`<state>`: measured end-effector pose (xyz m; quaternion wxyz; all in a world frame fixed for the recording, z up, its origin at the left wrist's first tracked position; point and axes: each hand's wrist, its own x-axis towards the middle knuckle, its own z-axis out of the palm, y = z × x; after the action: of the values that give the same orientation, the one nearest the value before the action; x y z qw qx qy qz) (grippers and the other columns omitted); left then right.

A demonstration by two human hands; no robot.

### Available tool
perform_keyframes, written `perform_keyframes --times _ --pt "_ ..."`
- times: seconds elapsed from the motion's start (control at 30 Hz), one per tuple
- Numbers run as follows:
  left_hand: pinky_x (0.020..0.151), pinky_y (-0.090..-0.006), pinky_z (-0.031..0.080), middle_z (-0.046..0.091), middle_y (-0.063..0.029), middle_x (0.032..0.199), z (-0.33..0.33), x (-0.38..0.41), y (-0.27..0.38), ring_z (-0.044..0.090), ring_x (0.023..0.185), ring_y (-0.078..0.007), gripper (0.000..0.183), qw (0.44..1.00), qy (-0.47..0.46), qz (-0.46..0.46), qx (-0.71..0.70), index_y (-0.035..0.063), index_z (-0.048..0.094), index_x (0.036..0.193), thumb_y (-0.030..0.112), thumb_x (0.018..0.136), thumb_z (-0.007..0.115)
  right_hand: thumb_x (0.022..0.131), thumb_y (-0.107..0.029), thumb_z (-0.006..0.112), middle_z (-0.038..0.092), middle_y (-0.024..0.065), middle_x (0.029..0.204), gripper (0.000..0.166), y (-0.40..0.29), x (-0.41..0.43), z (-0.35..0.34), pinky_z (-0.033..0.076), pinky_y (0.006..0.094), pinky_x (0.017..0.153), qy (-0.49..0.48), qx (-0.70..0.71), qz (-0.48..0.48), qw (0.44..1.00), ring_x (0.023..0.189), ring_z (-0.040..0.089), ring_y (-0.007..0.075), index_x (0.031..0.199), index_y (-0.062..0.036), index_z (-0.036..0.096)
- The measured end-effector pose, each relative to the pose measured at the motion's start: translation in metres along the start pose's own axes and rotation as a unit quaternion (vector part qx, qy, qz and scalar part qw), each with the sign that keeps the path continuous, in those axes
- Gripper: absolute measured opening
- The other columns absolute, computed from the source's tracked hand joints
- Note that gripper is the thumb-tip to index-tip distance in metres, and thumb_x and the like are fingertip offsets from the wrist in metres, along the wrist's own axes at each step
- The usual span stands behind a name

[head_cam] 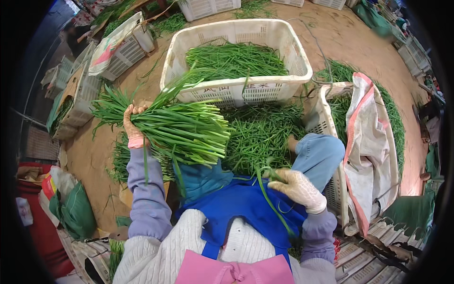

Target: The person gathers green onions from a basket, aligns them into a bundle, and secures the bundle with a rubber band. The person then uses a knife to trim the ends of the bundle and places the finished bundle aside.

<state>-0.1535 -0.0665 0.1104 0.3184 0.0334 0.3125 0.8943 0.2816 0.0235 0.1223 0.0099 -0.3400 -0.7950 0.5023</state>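
Observation:
My left hand [133, 120], in a pale stained glove, grips a thick bunch of Chinese chives [184, 129]. Their pale cut ends point right and the leaf tips splay out left. Over my lap, my gloved right hand [296, 186] pinches a few loose green leaves [271, 174]; one long blade [264, 193] trails down across my blue apron [244, 198]. A heap of loose chive leaves [262, 138] lies on the ground between my legs, beneath the held bunch. Straight ahead, a white plastic crate [234, 87] bearing writing holds more chives [236, 60].
To my right stands another white crate [328, 113] of greens, a woven sack [367, 149] draped over its side. More crates [124, 51] line the left, where a person [76, 39] sits. A green bag [76, 209] lies at lower left. A thin cord [317, 42] runs over the dirt floor.

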Motion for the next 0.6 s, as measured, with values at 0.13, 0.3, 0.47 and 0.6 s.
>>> perform_keyframes --times 0.13,0.3,0.47,0.6 --pt "0.082 -0.0331 0.043 0.046 -0.0008 0.062 -0.02 0.013 -0.003 0.048 0.064 -0.0158 0.017 0.997 -0.051 0.041 0.033 0.008 0.049 0.072 0.015 0.081 0.061 0.069 -0.026 0.074 0.06 0.0124 0.106 0.047 -0.005 0.048 0.018 0.044 0.0386 0.082 0.298 -0.174 -0.192 0.919 0.095 0.056 0.0291 0.109 -0.0048 0.06" --pt "0.079 -0.0326 0.043 0.044 -0.001 0.061 0.003 0.003 -0.014 0.046 0.063 -0.0156 0.023 0.999 -0.037 0.024 0.023 0.01 0.044 0.066 0.015 0.081 0.061 0.067 -0.024 0.073 0.058 0.0105 0.108 0.049 -0.047 0.138 0.055 0.04 0.0403 0.088 0.374 -0.123 -0.245 0.886 0.103 0.052 0.0297 0.111 -0.0089 0.059" --pt "0.074 -0.0326 0.042 0.04 -0.0007 0.061 -0.016 0.011 0.001 0.042 0.059 -0.0155 0.023 0.997 -0.015 0.053 0.044 0.0098 0.042 0.066 0.011 0.08 0.06 0.075 -0.011 0.066 0.066 0.0081 0.078 0.013 -0.033 0.13 0.059 0.047 0.0306 0.07 0.228 0.241 -0.204 0.921 0.073 0.062 0.0213 0.086 -0.004 0.068" --pt "0.076 -0.034 0.044 0.043 0.0001 0.063 -0.017 0.005 -0.002 0.045 0.061 -0.0162 0.01 0.996 0.025 0.073 0.046 0.004 0.052 0.08 0.011 0.08 0.059 0.086 -0.015 0.059 0.066 0.009 0.078 0.021 -0.009 0.063 0.012 0.048 0.0239 0.072 0.075 0.368 -0.081 0.923 0.071 0.061 0.0132 0.093 0.0034 0.066"
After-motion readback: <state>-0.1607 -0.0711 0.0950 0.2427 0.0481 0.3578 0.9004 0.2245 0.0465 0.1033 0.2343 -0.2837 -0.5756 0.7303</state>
